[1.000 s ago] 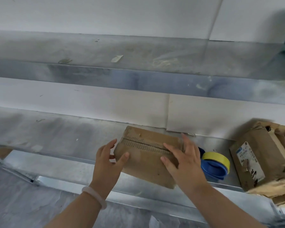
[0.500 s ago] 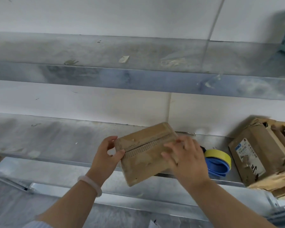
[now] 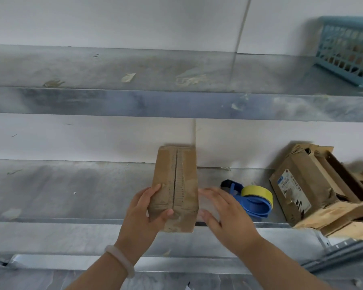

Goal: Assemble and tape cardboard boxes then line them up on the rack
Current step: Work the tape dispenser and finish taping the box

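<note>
A small brown cardboard box (image 3: 176, 185) with a taped seam down its middle stands lengthwise over the front edge of the lower metal rack shelf (image 3: 71, 189). My left hand (image 3: 145, 214) grips its lower left corner, thumb across the front face. My right hand (image 3: 224, 212) is just to the right of the box, fingers straight and blurred, holding nothing; whether it touches the box side is unclear. A blue tape dispenser with a yellow roll (image 3: 252, 197) lies on the shelf right of my right hand.
Worn cardboard boxes (image 3: 314, 189) are piled at the lower shelf's right end. A blue plastic basket (image 3: 348, 47) sits on the upper shelf (image 3: 134, 101) at far right. White wall panels back the rack.
The box has turned from lying slanted to pointing lengthwise toward the wall. My right hand has come off its top face and now sits beside it. The view shifted upward.
</note>
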Tool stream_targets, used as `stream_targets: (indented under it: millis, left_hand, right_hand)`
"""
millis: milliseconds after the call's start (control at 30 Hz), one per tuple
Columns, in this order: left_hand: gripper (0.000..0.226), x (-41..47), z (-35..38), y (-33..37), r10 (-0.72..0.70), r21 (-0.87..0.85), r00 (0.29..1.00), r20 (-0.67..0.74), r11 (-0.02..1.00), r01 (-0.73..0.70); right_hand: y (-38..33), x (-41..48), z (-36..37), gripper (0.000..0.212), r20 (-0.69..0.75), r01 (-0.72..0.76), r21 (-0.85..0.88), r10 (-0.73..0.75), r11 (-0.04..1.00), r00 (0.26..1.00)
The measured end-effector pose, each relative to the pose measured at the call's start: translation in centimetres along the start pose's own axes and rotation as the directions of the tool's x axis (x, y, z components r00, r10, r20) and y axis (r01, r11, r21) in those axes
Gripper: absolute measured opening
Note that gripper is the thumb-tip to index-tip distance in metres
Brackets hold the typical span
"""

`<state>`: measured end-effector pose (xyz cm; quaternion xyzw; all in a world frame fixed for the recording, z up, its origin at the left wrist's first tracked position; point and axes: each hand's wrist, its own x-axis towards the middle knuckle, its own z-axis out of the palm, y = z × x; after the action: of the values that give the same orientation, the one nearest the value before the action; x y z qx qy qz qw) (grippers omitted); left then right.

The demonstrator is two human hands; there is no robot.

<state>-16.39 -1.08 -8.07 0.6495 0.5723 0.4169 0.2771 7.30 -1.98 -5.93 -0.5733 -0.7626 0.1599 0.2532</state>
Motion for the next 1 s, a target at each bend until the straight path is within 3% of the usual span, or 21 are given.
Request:
stream_targets:
  millis: [133, 267, 367, 400, 467, 533, 600, 700, 767, 833, 1000]
  left_hand:
    - [0.066, 0.1, 0.9, 0.6, 0.004, 0.040, 1.000, 0.005, 0.999, -0.004]
    - [0.062, 0.2, 0.9, 1.9, -0.023, 0.128, 0.998, -0.055, 0.991, 0.030]
    - [0.047, 0.6, 0.3, 5.3, 0.233, 0.225, 0.962, -0.140, 0.954, -0.198]
    - [0.042, 0.7, 0.3, 6.7, 0.326, 0.209, 0.939, -0.114, 0.931, -0.298]
    - [0.031, 0.6, 1.1, 9.6, 0.421, 0.120, 0.905, 0.065, 0.897, -0.426]
    - [0.026, 0.1, 3.1, 11.6, 0.326, 0.017, 0.886, 0.329, 0.937, -0.350]
    - [0.025, -0.3, 6.0, 12.3, 0.123, -0.080, 0.847, 0.517, 0.992, -0.095]
    - [0.036, -0.2, 10.8, 11.7, -0.207, -0.086, 0.797, 0.567, 0.948, 0.307]
    - [0.042, 0.3, 13.1, 11.1, -0.356, -0.093, 0.760, 0.544, 0.874, 0.476]
    - [0.045, 0.8, 14.8, 10.6, -0.392, -0.079, 0.759, 0.519, 0.863, 0.499]
    - [0.019, 2.1, 16.8, 9.6, -0.348, 0.106, 0.826, 0.442, 0.935, 0.337]
  right_hand:
    - [5.3, 0.3, -2.9, 0.062, -0.243, -0.313, -0.053, 0.291, 0.948, 0.925]
    - [10.4, 0.2, -5.0, 0.080, -0.032, -0.553, -0.155, 0.556, 0.818, 0.831]
    - [11.6, -0.3, -4.8, 0.070, 0.034, -0.564, -0.089, 0.568, 0.821, 0.822]
    - [11.6, -0.7, -4.6, 0.067, 0.012, -0.550, -0.072, 0.552, 0.832, 0.834]
    - [11.1, -1.7, -3.9, 0.062, -0.031, -0.516, -0.052, 0.515, 0.855, 0.857]
    - [10.3, -2.7, -3.2, 0.061, -0.042, -0.505, 0.009, 0.504, 0.863, 0.862]
    - [9.5, -3.2, -2.4, 0.062, -0.054, -0.512, 0.108, 0.519, 0.852, 0.853]
    - [8.8, -3.5, -1.7, 0.054, -0.045, -0.469, 0.220, 0.489, 0.855, 0.871]
    - [8.7, -3.8, -1.5, 0.050, 0.004, -0.454, 0.277, 0.471, 0.847, 0.882]
    - [9.0, -4.2, -1.4, 0.051, 0.059, -0.476, 0.327, 0.485, 0.816, 0.872]
    - [9.8, -4.9, -1.8, 0.060, 0.150, -0.490, 0.317, 0.467, 0.812, 0.871]
